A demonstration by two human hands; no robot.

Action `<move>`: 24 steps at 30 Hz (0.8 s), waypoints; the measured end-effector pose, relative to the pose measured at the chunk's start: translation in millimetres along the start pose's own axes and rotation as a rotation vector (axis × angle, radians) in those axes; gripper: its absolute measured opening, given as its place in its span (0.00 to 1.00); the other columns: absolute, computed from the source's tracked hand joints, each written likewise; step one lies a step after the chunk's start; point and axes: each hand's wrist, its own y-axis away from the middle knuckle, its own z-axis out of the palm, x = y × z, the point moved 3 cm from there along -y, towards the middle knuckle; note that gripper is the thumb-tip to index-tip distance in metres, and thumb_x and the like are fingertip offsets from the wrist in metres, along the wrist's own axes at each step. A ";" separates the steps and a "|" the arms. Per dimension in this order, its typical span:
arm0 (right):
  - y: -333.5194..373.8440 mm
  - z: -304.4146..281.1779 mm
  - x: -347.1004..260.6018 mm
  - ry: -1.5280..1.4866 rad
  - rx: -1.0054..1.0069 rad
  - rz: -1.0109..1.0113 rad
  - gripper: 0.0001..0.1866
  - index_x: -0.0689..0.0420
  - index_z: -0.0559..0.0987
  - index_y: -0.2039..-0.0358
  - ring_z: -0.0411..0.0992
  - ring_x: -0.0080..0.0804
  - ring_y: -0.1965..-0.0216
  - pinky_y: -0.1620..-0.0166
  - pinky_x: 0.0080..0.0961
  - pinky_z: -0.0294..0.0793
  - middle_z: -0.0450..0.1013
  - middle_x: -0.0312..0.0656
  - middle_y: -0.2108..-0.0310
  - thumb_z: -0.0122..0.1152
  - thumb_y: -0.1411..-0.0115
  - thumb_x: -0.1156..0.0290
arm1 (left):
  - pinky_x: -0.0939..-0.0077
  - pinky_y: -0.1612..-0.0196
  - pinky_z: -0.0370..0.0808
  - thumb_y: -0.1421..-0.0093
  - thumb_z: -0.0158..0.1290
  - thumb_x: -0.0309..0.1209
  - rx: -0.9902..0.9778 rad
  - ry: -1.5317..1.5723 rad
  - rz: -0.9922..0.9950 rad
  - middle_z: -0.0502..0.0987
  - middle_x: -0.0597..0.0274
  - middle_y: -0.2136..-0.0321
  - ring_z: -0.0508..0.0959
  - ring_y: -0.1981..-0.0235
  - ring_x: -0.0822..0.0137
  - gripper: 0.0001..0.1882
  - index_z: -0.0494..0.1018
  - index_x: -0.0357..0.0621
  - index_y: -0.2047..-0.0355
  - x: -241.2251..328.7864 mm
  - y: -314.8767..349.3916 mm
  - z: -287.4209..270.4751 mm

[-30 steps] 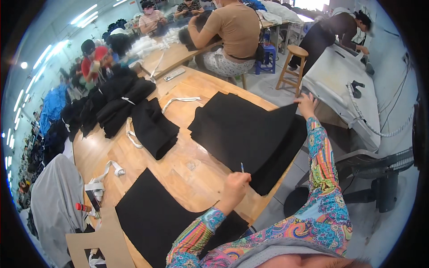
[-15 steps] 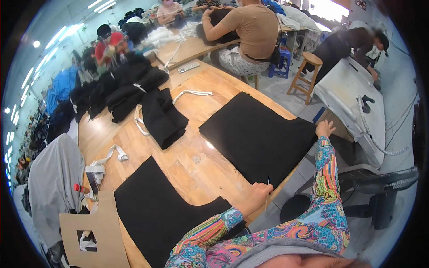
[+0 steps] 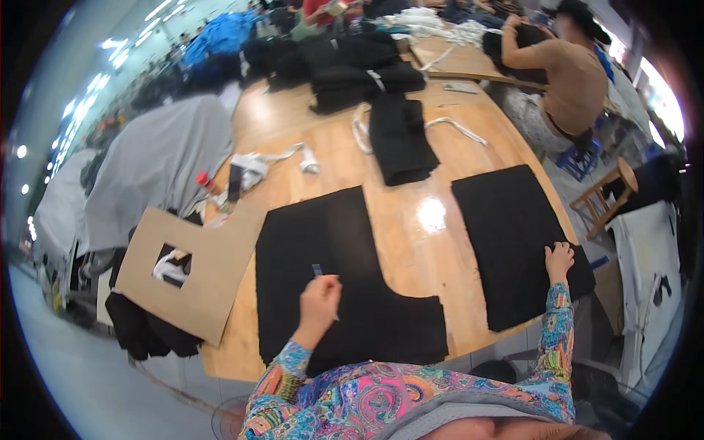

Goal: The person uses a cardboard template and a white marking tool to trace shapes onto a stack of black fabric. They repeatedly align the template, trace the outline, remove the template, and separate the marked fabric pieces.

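Two cut pieces of black fabric lie flat on the wooden table. Above the left piece, my left hand is closed round a thin pen-like stick, whose pale ends show past the fingers. Whether its tip touches the cloth I cannot tell. My right hand rests with fingers apart on the right piece, near that piece's right edge. Left of the left piece lies a brown card template with a square cut-out, partly over the table edge.
A folded black fabric bundle with white ties lies farther back, before stacked black bundles. A white strip roll and a red-capped object sit at the left. Another person sits beyond, near a wooden stool.
My view has swung left. My left hand has moved from the right piece's near edge to over the left piece, still with the stick. My right hand has shifted inward from the corner.
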 end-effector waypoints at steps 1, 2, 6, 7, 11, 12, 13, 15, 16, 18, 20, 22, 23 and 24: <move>1.2 -4.4 -19.7 0.024 0.082 -0.071 0.18 0.55 0.77 0.58 0.66 0.51 0.49 0.47 0.43 0.66 0.70 0.44 0.54 0.65 0.48 0.62 | 0.67 0.69 0.75 0.45 0.55 0.24 0.115 -0.021 -0.092 0.76 0.56 0.73 0.78 0.72 0.59 0.02 0.74 0.41 0.70 -38.7 12.1 -25.4; 0.1 -6.7 -40.0 -0.061 0.122 -0.192 0.18 0.55 0.78 0.59 0.66 0.51 0.49 0.46 0.43 0.65 0.70 0.45 0.55 0.65 0.49 0.63 | 0.67 0.67 0.75 0.46 0.55 0.24 0.097 -0.117 -0.099 0.76 0.56 0.73 0.77 0.70 0.58 0.03 0.74 0.42 0.70 -39.5 22.4 -35.7; 7.1 -25.9 -178.3 -0.498 0.178 -0.591 0.14 0.58 0.79 0.64 0.66 0.49 0.50 0.46 0.42 0.64 0.72 0.47 0.58 0.66 0.52 0.69 | 0.67 0.63 0.76 0.48 0.58 0.28 -0.250 -0.142 0.142 0.76 0.56 0.72 0.77 0.68 0.58 0.08 0.75 0.42 0.67 -17.1 65.7 -10.3; 14.1 -28.3 -222.8 -0.608 0.154 -0.679 0.12 0.59 0.80 0.66 0.67 0.48 0.51 0.47 0.41 0.64 0.72 0.48 0.58 0.65 0.52 0.69 | 0.65 0.61 0.75 0.48 0.58 0.30 -0.370 -0.088 0.209 0.76 0.55 0.70 0.77 0.65 0.57 0.09 0.75 0.43 0.67 -10.3 74.4 10.1; 44.4 -11.3 -369.7 -0.896 -0.003 -0.862 0.08 0.55 0.80 0.69 0.67 0.48 0.54 0.49 0.40 0.65 0.72 0.46 0.61 0.63 0.50 0.68 | 0.60 0.62 0.71 0.50 0.58 0.30 -0.779 0.010 0.380 0.72 0.55 0.73 0.73 0.66 0.51 0.10 0.69 0.43 0.71 22.7 84.1 71.7; 50.6 -5.8 -397.8 -0.941 -0.016 -0.889 0.08 0.55 0.80 0.69 0.67 0.47 0.54 0.49 0.40 0.65 0.72 0.46 0.62 0.64 0.50 0.68 | 0.60 0.63 0.70 0.51 0.58 0.28 -0.746 0.058 0.488 0.72 0.55 0.74 0.72 0.66 0.51 0.10 0.69 0.43 0.71 24.3 83.4 78.7; 54.7 -1.8 -421.1 -0.979 -0.028 -0.913 0.08 0.54 0.80 0.69 0.67 0.47 0.54 0.49 0.40 0.65 0.72 0.45 0.62 0.64 0.50 0.67 | 0.60 0.63 0.69 0.51 0.58 0.27 -0.717 0.108 0.602 0.71 0.55 0.74 0.72 0.67 0.51 0.10 0.68 0.44 0.72 24.2 83.6 86.0; 67.4 2.2 -460.3 -0.922 0.015 -0.897 0.08 0.53 0.80 0.70 0.66 0.45 0.54 0.50 0.40 0.65 0.72 0.44 0.65 0.66 0.51 0.66 | 0.55 0.65 0.71 0.51 0.57 0.27 -0.793 0.113 0.571 0.74 0.48 0.69 0.75 0.65 0.46 0.08 0.70 0.42 0.71 16.9 81.6 98.5; 76.0 5.1 -477.7 -0.926 0.010 -0.847 0.08 0.52 0.80 0.72 0.67 0.45 0.55 0.51 0.40 0.65 0.71 0.42 0.66 0.67 0.52 0.64 | 0.55 0.68 0.71 0.53 0.57 0.25 -0.750 0.160 0.556 0.74 0.48 0.74 0.75 0.69 0.45 0.08 0.69 0.42 0.73 13.0 80.7 100.0; 85.6 15.0 -490.4 -0.882 -0.064 -0.725 0.08 0.52 0.79 0.74 0.66 0.43 0.55 0.51 0.40 0.64 0.70 0.41 0.64 0.68 0.52 0.64 | 0.56 0.69 0.72 0.48 0.51 0.28 -0.749 0.128 0.618 0.74 0.48 0.76 0.75 0.71 0.44 0.04 0.70 0.41 0.73 19.2 78.2 97.5; 93.7 20.3 -498.7 -0.840 -0.113 -0.635 0.09 0.52 0.79 0.75 0.66 0.42 0.54 0.51 0.40 0.63 0.70 0.40 0.63 0.68 0.52 0.63 | 0.58 0.67 0.71 0.48 0.51 0.28 -0.796 0.066 0.637 0.74 0.50 0.75 0.75 0.69 0.47 0.04 0.70 0.42 0.72 22.0 77.4 95.4; 97.3 23.4 -501.0 -0.802 -0.124 -0.579 0.09 0.52 0.78 0.75 0.65 0.42 0.53 0.50 0.40 0.62 0.69 0.39 0.61 0.69 0.52 0.63 | 0.62 0.63 0.68 0.51 0.56 0.26 -0.766 0.051 0.627 0.72 0.57 0.74 0.74 0.66 0.54 0.09 0.68 0.44 0.71 15.1 90.6 102.3; 97.9 24.6 -502.3 -0.788 -0.098 -0.586 0.09 0.52 0.79 0.75 0.64 0.42 0.52 0.50 0.40 0.61 0.69 0.39 0.61 0.69 0.52 0.63 | 0.62 0.63 0.67 0.51 0.55 0.26 -0.746 0.077 0.650 0.73 0.58 0.74 0.74 0.66 0.54 0.09 0.68 0.45 0.70 11.6 92.5 103.4; 98.2 25.6 -504.4 -0.775 -0.072 -0.593 0.09 0.52 0.79 0.75 0.64 0.42 0.51 0.50 0.41 0.61 0.69 0.39 0.60 0.69 0.53 0.64 | 0.62 0.63 0.67 0.51 0.55 0.26 -0.728 0.101 0.673 0.73 0.59 0.74 0.74 0.66 0.55 0.09 0.68 0.45 0.70 7.5 93.2 104.3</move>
